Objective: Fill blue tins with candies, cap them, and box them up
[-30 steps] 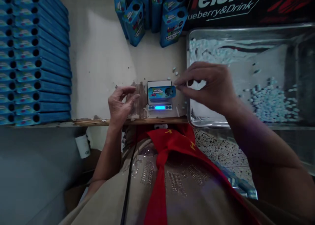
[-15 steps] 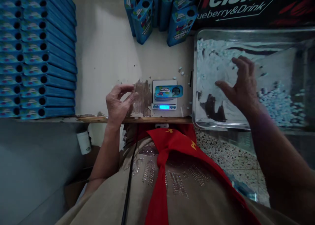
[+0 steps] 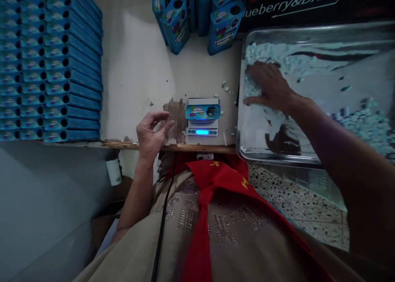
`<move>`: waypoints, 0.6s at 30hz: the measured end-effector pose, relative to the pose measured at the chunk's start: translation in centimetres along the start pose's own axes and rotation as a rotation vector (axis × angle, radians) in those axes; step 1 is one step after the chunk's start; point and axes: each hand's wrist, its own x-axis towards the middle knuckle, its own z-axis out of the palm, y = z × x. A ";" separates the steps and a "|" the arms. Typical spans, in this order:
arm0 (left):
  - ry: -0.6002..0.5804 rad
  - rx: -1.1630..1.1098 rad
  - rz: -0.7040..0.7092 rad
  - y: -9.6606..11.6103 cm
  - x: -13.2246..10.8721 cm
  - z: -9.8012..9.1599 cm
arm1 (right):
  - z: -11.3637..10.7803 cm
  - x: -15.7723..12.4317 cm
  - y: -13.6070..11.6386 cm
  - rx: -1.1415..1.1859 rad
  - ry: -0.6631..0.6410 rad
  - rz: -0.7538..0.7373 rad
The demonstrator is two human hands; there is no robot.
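A small blue candy tin lies on a pocket scale with a lit blue display, near the table's front edge. My left hand hovers just left of the scale, fingers loosely curled and apart, holding nothing. My right hand reaches into the metal tray at the right and rests palm down on the pale blue-white candies at its far left corner. Its fingertips are pressed among the candies, so whether they hold any is hidden.
A tall stack of flat blue tins fills the table's left side. Several upright blue tins stand at the back. More candies lie at the tray's right. A few loose candies lie beside the scale. A black banner is behind.
My right hand left the tin on the scale, swung right over the tray, then came down onto the candies at the tray's far left. The left hand barely moved.
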 end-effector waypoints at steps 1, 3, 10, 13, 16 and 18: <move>0.007 0.004 -0.003 0.0 0.0 0.0 | 0.0 0.0 0.1 0.008 -0.006 -0.009; 0.007 0.009 -0.006 0.2 0.3 0.3 | 0.1 -0.2 -0.2 -0.027 -0.011 0.003; -0.032 -0.030 0.049 1.0 1.0 1.3 | -0.2 -0.9 -4.4 -0.229 -0.054 0.113; -0.018 -0.005 0.029 0.8 0.8 0.9 | -0.2 -0.5 -4.7 -0.118 0.059 0.268; 0.018 0.006 -0.006 0.5 0.6 0.1 | -1.1 0.4 -3.1 0.274 0.297 0.490; 0.026 -0.005 -0.021 0.2 0.7 -0.2 | -2.3 0.9 -1.5 0.672 0.375 0.689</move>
